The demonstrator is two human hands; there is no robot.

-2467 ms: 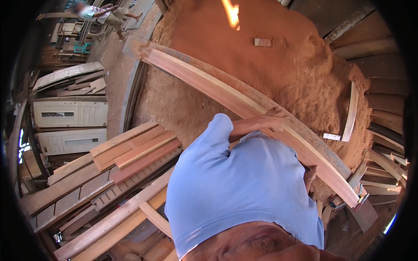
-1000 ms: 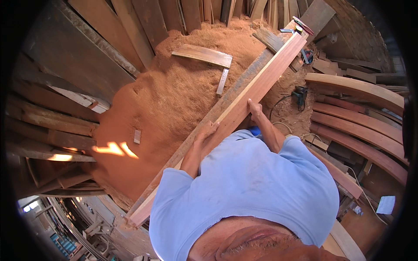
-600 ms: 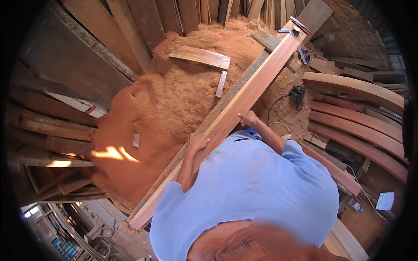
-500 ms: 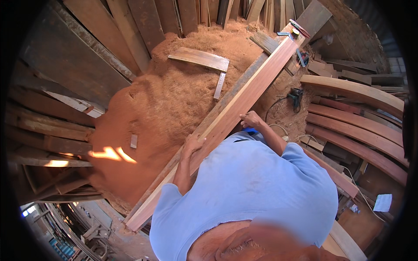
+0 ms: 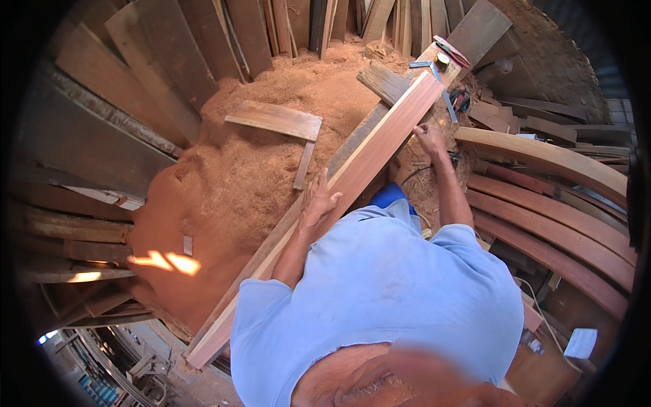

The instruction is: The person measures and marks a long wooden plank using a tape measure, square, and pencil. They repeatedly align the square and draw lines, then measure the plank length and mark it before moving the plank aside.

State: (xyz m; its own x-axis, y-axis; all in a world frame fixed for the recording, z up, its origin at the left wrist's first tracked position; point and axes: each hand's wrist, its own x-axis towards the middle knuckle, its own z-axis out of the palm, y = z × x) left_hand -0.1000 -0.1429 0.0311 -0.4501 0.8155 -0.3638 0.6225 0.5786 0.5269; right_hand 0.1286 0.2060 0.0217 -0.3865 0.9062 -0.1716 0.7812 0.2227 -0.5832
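A: What takes up most of the view?

B: A heap of sawdust (image 5: 271, 183), reddish-brown, spread across the middle and banked against boards (image 5: 203, 47) that lean along the far side. Curved planks (image 5: 542, 203) are stacked to the right.

A: And the long piece running through it?

B: That is the plank (image 5: 352, 180), pale with a reddish face. It lies on a slant from the lower left up to the upper right, over the sawdust, with a darker board just beside it on its left edge. Its far end sits near some small tools (image 5: 444, 57) at the upper right.

A: Where are the hands?

B: The left hand (image 5: 317, 203) rests flat on the plank about midway along, fingers spread and pointing up the length of it. The right hand (image 5: 429, 138) is further up, at the plank's right edge, fingers curled. I cannot tell whether it grips the edge or only touches it.

A: Anything smaller on the sawdust?

B: A short board (image 5: 274, 121) lies across the heap to the left of the plank, with a thin strip (image 5: 303, 166) below it. A cable (image 5: 413, 173) trails beside the right forearm.
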